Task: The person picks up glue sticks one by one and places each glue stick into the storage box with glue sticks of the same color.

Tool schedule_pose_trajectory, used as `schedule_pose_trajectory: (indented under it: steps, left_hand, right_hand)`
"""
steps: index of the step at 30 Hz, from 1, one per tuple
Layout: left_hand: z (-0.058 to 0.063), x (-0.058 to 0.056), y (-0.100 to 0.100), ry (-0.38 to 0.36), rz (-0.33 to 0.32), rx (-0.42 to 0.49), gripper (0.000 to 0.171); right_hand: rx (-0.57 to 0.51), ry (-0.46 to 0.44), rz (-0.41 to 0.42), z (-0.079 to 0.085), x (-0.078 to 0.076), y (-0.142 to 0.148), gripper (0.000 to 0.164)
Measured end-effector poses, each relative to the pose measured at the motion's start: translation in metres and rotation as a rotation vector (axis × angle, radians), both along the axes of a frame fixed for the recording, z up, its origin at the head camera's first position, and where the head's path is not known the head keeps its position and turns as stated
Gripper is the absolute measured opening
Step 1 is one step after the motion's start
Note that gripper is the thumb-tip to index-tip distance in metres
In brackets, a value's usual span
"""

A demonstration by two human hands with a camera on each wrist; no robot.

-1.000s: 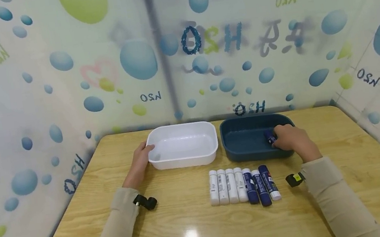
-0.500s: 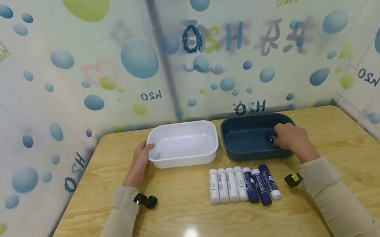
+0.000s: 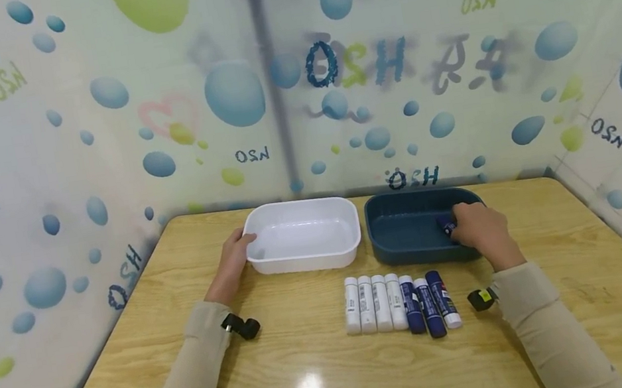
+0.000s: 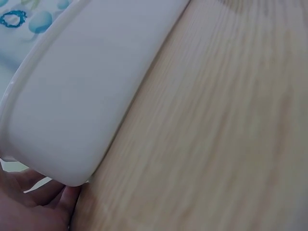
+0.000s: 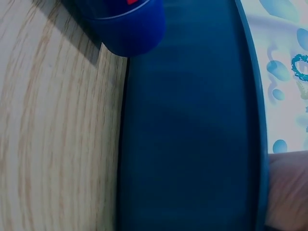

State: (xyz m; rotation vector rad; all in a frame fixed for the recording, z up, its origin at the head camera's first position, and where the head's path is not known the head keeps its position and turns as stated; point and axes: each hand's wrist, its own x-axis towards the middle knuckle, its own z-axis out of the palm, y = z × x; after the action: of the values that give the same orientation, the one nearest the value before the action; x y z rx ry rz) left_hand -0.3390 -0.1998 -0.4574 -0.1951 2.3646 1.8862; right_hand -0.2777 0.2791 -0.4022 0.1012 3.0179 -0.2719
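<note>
In the head view my left hand [image 3: 231, 258] grips the left end of a white plastic basin [image 3: 306, 263], its thumb over the rim. The left wrist view has the fingers [image 4: 45, 195] against the basin's outer corner. My right hand [image 3: 481, 227] reaches into a dark blue-green basin [image 3: 416, 253] and holds a dark blue glue stick [image 3: 446, 225], partly hidden by the fingers. In front of the basins lie several white glue sticks [image 3: 381, 304] in a row, with three dark blue glue sticks [image 3: 429, 307] to their right. A blue stick's end [image 5: 132, 31] shows close up in the right wrist view.
Both basins stand side by side near the back of a wooden table [image 3: 278, 380], with a narrow gap between them. Behind the table hangs a patterned wall covering [image 3: 300, 122]. Each wrist carries a small black camera, the left camera [image 3: 243, 327] and the right camera [image 3: 481, 298].
The head view has shifted slightly. My left hand stays on the white basin, and my right hand still holds the blue glue stick inside the dark basin.
</note>
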Motion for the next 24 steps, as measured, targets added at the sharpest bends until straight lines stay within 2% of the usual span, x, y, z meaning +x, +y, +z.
schedule_pose_trajectory:
  steps: [15,24]
  left_hand:
    - [-0.0030,0.0018,0.0012,-0.007,-0.003,0.005,0.058]
    - [-0.0001,0.0008,0.0009,-0.017,0.011,-0.004,0.060]
  right_hand:
    - [-0.006,-0.011,-0.024,-0.0051,0.0055,-0.0020,0.027]
    - [-0.022,0.010,-0.036,0.0024,0.0047,-0.0035,0.025]
